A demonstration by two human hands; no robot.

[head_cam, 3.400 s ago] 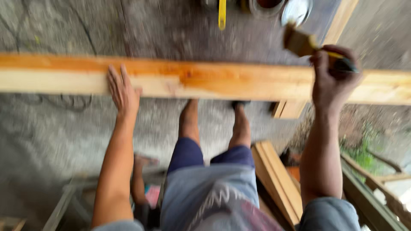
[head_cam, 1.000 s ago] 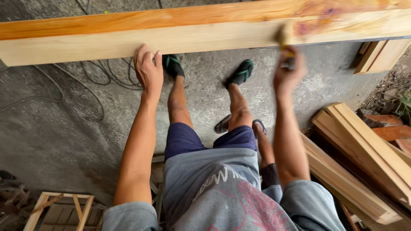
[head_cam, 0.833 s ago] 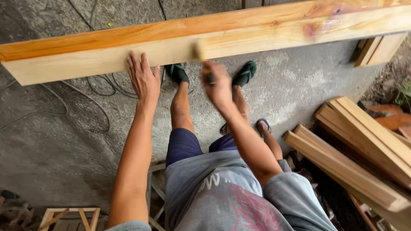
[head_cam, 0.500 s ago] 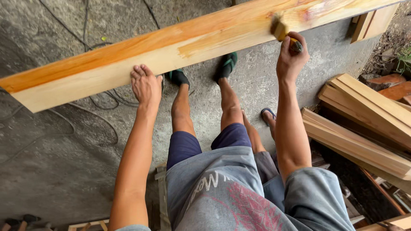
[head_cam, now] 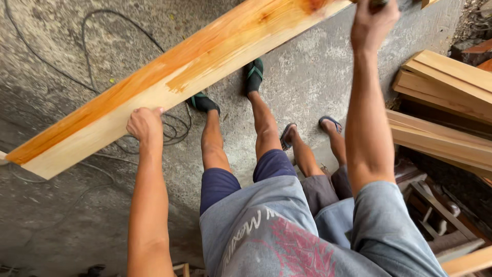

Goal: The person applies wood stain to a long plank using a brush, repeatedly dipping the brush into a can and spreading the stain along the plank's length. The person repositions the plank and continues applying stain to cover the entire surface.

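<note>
A long wooden plank (head_cam: 205,66) runs diagonally across the view, its upper half coated glossy amber and its lower strip bare and pale. My left hand (head_cam: 145,124) grips the plank's near edge, fingers curled over it. At the top edge of the view my right hand (head_cam: 374,20) is raised to the plank and closed around a dark paintbrush handle (head_cam: 378,2). The bristles are cut off from view.
Below are my legs and green-strapped sandals (head_cam: 253,74) on a concrete floor (head_cam: 61,215). Another person's legs in sandals (head_cam: 307,149) stand close behind mine. Stacked planks (head_cam: 446,77) lie at the right, loose cables (head_cam: 102,31) at the left, a wooden frame (head_cam: 435,215) at the lower right.
The plank has gone from nearly level to steeply slanted in view. My right hand swept left, then back right and up along the plank with the brush. My left hand kept its grip.
</note>
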